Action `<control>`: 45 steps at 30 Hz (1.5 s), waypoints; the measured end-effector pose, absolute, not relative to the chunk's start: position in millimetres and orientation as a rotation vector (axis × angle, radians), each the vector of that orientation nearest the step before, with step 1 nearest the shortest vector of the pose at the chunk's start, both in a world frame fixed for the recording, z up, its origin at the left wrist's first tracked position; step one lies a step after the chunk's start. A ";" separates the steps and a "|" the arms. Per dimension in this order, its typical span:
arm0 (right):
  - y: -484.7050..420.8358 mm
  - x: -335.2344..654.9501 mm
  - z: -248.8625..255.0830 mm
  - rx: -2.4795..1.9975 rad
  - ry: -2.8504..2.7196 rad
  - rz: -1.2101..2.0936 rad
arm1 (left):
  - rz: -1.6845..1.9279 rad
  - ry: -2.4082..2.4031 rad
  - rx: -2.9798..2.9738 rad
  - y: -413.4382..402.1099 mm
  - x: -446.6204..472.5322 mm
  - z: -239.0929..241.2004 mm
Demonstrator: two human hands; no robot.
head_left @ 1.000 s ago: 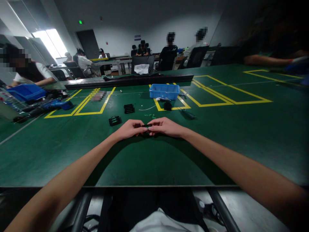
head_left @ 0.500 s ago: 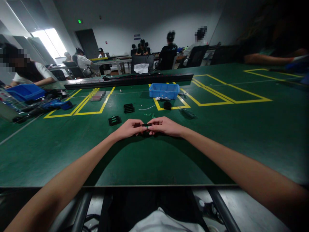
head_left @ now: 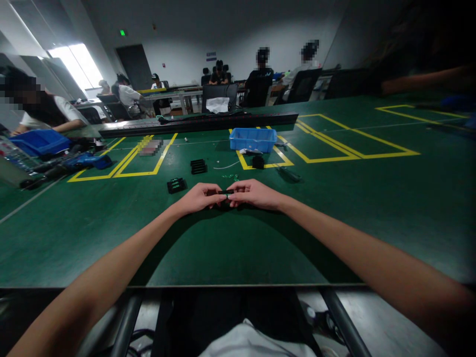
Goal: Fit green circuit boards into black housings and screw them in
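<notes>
Bare fingers [head_left: 239,197], bare forearms [head_left: 122,263], pale top [head_left: 247,343].

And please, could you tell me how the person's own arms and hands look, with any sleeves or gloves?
The left hand and right hand are both bare, without gloves. The forearms show no sleeves, and I see no watch, bracelet, cable or marking on them. Finer details, such as the nails, are too small to tell.

Passable: green tabletop [head_left: 372,198], right | Blocking ahead of right fingers [head_left: 243,184]: blue bin [head_left: 254,141], black bar [head_left: 208,122] | Left: slotted block [head_left: 176,186]
</notes>
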State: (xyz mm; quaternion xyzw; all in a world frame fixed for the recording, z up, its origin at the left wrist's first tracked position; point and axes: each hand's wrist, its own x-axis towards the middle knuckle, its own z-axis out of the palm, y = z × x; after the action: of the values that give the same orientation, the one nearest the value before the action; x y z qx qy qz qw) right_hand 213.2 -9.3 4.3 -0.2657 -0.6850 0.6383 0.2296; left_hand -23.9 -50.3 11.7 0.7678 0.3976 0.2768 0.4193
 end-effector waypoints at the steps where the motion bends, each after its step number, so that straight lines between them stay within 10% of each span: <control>1: -9.3 213.2 4.4 -0.734 -1.886 1.756 | 0.697 0.995 1.925 -50.0 -23.9 11.5; 45: -8.4 214.0 5.0 -0.680 -1.903 1.778 | 0.705 0.999 1.895 -50.1 -24.4 12.0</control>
State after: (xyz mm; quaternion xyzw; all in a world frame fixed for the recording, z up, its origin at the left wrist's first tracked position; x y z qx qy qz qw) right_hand 214.0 -8.4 5.0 -0.2465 -0.6892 0.6438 0.2232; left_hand -24.4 -50.1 12.0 0.7591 0.4000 0.2826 0.4288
